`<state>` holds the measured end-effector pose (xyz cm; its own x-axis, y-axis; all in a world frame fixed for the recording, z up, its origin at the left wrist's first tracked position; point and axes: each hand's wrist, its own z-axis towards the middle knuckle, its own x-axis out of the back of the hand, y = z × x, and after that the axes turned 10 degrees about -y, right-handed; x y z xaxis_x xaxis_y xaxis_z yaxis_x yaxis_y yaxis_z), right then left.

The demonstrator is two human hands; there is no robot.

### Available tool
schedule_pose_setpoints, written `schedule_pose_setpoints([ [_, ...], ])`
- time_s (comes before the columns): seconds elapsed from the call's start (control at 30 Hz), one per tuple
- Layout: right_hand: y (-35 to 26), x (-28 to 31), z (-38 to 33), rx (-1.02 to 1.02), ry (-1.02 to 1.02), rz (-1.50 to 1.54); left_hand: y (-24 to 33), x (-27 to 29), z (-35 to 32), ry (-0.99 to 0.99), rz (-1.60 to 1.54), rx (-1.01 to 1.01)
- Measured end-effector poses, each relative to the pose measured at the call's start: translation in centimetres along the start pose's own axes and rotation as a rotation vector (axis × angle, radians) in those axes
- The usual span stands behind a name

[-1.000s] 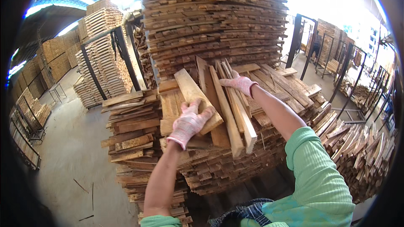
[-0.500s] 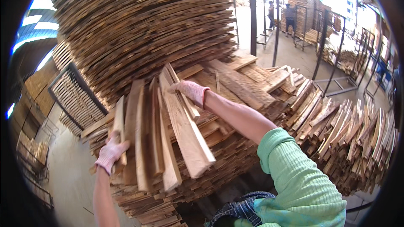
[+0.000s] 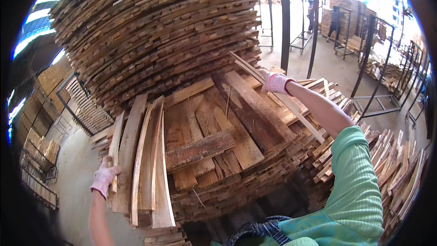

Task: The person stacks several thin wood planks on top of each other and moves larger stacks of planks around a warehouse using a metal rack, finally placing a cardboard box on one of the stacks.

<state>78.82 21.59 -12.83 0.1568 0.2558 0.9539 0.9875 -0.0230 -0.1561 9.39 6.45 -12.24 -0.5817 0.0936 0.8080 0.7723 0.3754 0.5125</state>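
Note:
My right hand [image 3: 276, 83], in a pale pink glove, is closed around thin wooden boards [image 3: 300, 117], held slanting over the right part of a low stack of planks [image 3: 236, 139]. At the left end of this stack my left hand [image 3: 105, 177], gloved alike, grips the near end of a narrow board [image 3: 117, 137]. Beside it several long boards [image 3: 157, 168] stand close together, their near ends jutting over the stack's front. A short rough-edged plank [image 3: 200, 151] lies crosswise in the middle, on top of flat boards.
Directly behind rises a tall stack of boards [image 3: 154, 36]. Loose wood strips [image 3: 387, 159] are piled at the right. Black metal frames [image 3: 285, 27] stand on the concrete floor [image 3: 332, 61], with two people farther back. A slatted rack [image 3: 86, 105] stands at the left.
My right hand has moved right with boards, uncovering flat planks and the crosswise plank in the middle. My left hand has shifted slightly left and down, still on the narrow board.

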Motion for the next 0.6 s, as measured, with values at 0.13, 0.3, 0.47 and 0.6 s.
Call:
schedule_pose_setpoints([
  [0.13, 0.0, -4.5, 1.5, 0.028, -0.047, 0.013, 4.5, -2.3, -1.2, 0.011, -0.001, -0.049],
  [0.3, -2.2, -4.5, 2.5, -0.046, -0.135, 0.149, 1.2, -1.9, -0.7, 0.037, -0.192, -0.125],
  [0.47, -5.0, -5.8, 3.2, -0.046, 0.022, 0.113, 2.0, -1.2, -1.6, 0.073, 0.059, -0.025],
  [0.6, -4.5, -4.3, 0.1, -0.004, -0.005, 0.127, 1.4, -1.8, 0.3, 0.112, 0.168, -0.046],
])
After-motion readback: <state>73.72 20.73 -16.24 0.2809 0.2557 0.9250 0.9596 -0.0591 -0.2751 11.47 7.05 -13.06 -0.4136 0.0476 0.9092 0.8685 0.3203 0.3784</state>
